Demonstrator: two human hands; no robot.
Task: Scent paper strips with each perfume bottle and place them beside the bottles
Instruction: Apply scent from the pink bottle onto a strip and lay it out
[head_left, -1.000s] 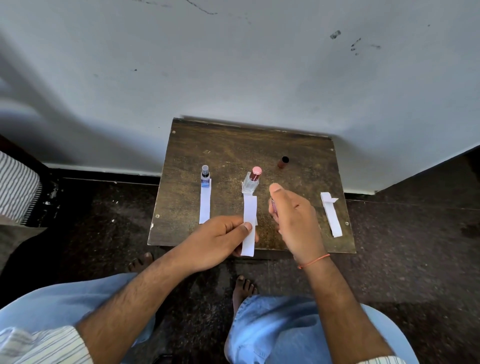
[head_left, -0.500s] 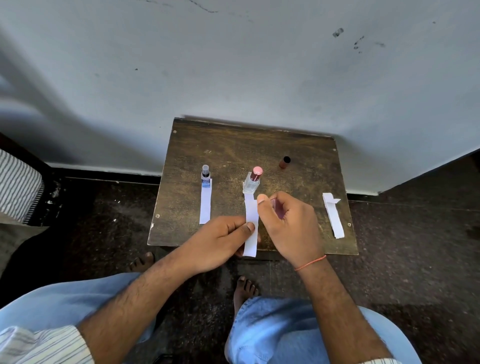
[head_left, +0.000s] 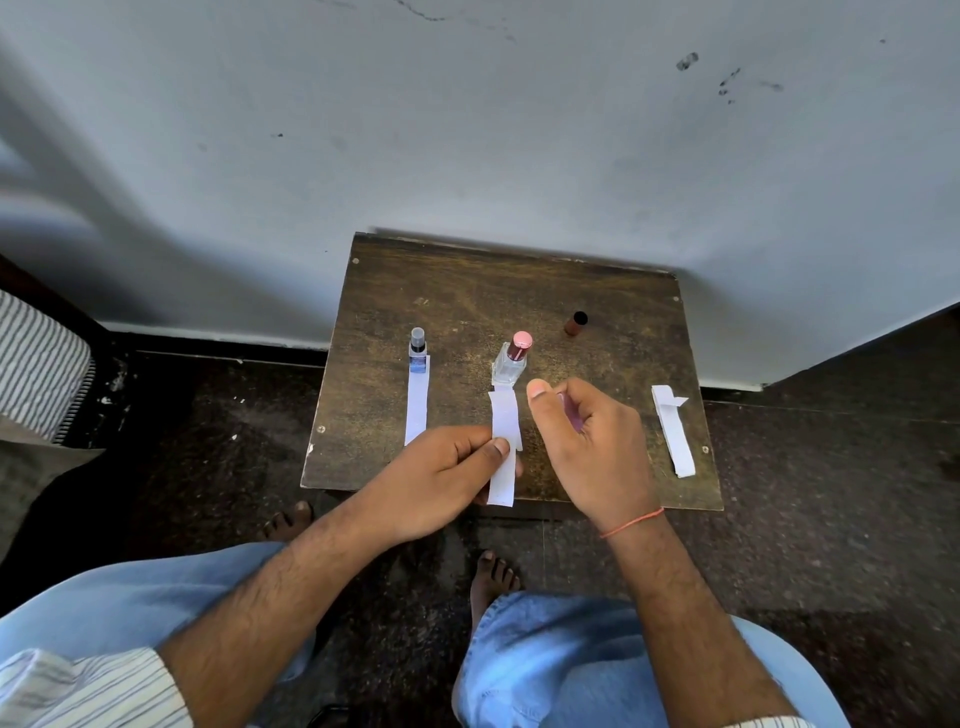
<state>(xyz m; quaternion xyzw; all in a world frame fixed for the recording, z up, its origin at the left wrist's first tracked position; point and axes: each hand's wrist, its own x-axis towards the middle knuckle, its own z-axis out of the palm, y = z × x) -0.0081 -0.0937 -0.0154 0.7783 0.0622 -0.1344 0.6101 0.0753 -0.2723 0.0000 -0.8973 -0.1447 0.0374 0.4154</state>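
Note:
On a small dark wooden table (head_left: 467, 291), a blue bottle with a grey cap (head_left: 418, 353) stands at the far end of a white paper strip (head_left: 417, 405). To its right stands a clear bottle with a pink cap (head_left: 511, 361). My left hand (head_left: 441, 478) pinches another white strip (head_left: 505, 421), held just in front of that bottle. My right hand (head_left: 592, 452) is curled around a small pinkish bottle (head_left: 565, 402), mostly hidden by the fingers, close to the right of the strip but apart from it.
A small dark brown cap (head_left: 575, 323) stands at the table's back right. Spare white strips (head_left: 675, 431) lie near the right edge. The table sits against a pale wall (head_left: 519, 130). My knees and bare feet are below the front edge.
Half a second ago my right hand pressed against the held strip; now it has drawn slightly right and away from it. My left hand keeps the strip in place.

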